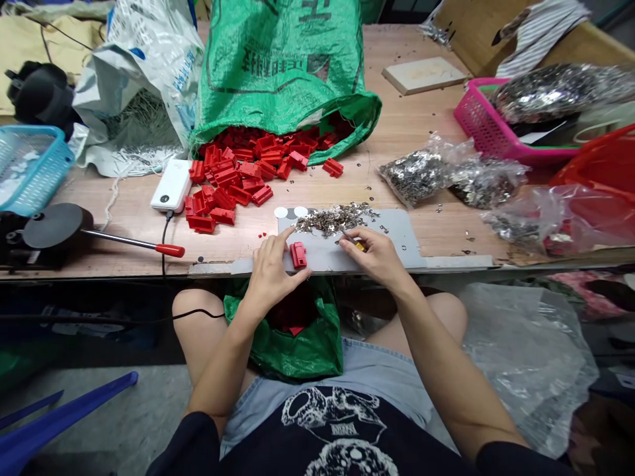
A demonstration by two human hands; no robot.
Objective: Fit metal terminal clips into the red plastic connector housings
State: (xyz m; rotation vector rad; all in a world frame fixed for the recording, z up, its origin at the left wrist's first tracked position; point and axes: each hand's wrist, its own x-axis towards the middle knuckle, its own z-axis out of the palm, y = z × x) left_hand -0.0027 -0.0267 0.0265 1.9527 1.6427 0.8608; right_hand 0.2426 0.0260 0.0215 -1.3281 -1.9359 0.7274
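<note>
A red plastic housing stands on a grey mat at the table's front edge. My left hand is curved around its left and near sides, thumb and fingers apart, without a visible grip on it. My right hand is closed on a slim metal tool with a yellow handle; the fingers hide most of it. The tool's tip points at a pile of small metal pieces spread along the back of the mat. Two white discs lie at the mat's far left corner.
More red housings spill from a green woven sack. A lever press and a white power bank sit left. Bags of metal parts and a pink basket stand right. An open green bag rests on my lap.
</note>
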